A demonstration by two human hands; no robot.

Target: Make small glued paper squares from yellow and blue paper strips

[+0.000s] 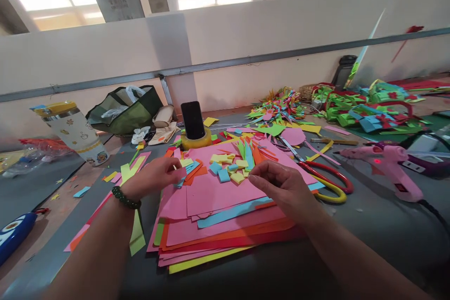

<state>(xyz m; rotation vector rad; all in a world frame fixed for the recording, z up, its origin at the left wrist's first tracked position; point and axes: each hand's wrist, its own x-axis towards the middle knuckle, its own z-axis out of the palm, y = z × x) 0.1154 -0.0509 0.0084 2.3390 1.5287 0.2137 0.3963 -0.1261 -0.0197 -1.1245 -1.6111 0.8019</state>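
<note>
My left hand (pixel 160 176), with a dark green bead bracelet (pixel 125 198) at the wrist, has its fingers curled at the edge of some blue (pixel 191 168) and orange paper slips (pixel 197 172). Whether it grips one of them is hidden. Thumb and fingertips come together on my right hand (pixel 279 183), just right of small folded yellow paper pieces (pixel 238 177); anything in that pinch is too small to make out. Folded blue pieces (pixel 223 176) lie between the hands. All rest on a stack of pink paper sheets (pixel 225 199) with other colours beneath.
Red-and-yellow-handled scissors (pixel 330 195) lie right of the stack, near a pink glue gun (pixel 390 164). Behind it, a phone (pixel 192 119) leans on a tape roll (pixel 196 139). A tumbler (pixel 75 133) stands left, and paper decorations (pixel 279 108) are heaped at the back.
</note>
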